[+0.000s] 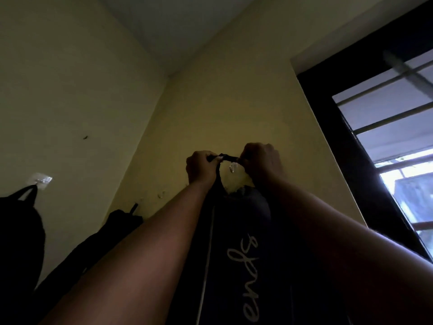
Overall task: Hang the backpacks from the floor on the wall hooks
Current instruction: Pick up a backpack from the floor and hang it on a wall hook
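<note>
Overhead, left hand and right hand each pinch the backpack loop just above the wall hook.

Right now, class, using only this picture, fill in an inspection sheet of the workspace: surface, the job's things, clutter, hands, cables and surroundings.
Surface: yellow wall; the floor is out of view.
Job's things: lettered backpack is raised against the wall, its top loop stretched just above a clear hook, not visibly hooked yet. A black backpack hangs from the left-wall hook. A third dark bag is in the corner; its hook is unclear.
Clutter: nothing seen.
Hands: left hand and right hand each grip an end of the top loop.
Cables: nothing seen.
Surroundings: dark-framed window at right; pale ceiling.
</note>
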Tool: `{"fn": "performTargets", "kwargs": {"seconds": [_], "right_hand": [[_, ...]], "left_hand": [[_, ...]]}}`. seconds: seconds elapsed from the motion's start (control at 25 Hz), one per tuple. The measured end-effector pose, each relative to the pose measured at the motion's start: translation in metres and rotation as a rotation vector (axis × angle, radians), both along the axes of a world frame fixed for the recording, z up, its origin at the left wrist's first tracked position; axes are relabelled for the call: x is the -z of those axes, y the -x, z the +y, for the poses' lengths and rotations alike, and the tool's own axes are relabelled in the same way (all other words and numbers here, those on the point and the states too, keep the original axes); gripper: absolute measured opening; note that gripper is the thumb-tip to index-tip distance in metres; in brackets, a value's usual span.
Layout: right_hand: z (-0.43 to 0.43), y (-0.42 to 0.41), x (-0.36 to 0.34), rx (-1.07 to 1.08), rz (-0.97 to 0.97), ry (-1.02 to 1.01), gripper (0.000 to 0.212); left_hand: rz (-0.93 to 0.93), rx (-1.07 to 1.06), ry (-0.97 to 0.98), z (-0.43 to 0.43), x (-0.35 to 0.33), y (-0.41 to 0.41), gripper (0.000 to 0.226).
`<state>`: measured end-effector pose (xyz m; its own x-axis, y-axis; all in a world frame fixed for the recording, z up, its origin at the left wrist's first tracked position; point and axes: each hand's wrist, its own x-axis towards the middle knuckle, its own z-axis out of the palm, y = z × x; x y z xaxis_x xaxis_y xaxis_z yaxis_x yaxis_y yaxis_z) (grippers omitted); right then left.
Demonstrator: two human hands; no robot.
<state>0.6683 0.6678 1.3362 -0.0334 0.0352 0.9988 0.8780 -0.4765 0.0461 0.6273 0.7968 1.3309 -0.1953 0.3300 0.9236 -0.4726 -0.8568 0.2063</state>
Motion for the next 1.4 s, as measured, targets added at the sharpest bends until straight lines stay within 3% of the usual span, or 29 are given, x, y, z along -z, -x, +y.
{"fn": "performTargets", "kwargs": {"seconds": [0.4, 0.64, 0.72, 0.84, 1.2, 1.4], "right_hand": [[0.007, -0.007, 0.004, 0.168, -0.050, 0.069, 0.019], [0.005, -0.005, 0.026, 0.163, 0.000, 0.122, 0.025], [0.002, 0.006, 0.034, 0.095, 0.072, 0.132, 0.026], [-0.001, 0.033, 0.054, -0.056, 0.224, 0.155, 0.031], [-0.014, 0.173, 0.144, -0.156, 0.428, 0.280, 0.048], [-0.025, 0.249, 0.237, -0.529, 0.909, 0.198, 0.045]], "left_hand": [[0.134, 0.138, 0.138, 0.015, 0.017, -0.027, 0.026], [0.393, 0.196, 0.016, 0.015, 0.033, -0.013, 0.032], [0.475, 0.318, 0.017, 0.022, 0.039, -0.004, 0.031], [0.446, 0.415, 0.116, 0.026, 0.057, 0.011, 0.023], [0.499, 0.496, 0.279, -0.005, 0.172, 0.142, 0.042], [0.580, 0.513, 0.348, -0.001, 0.273, 0.239, 0.048]]}}
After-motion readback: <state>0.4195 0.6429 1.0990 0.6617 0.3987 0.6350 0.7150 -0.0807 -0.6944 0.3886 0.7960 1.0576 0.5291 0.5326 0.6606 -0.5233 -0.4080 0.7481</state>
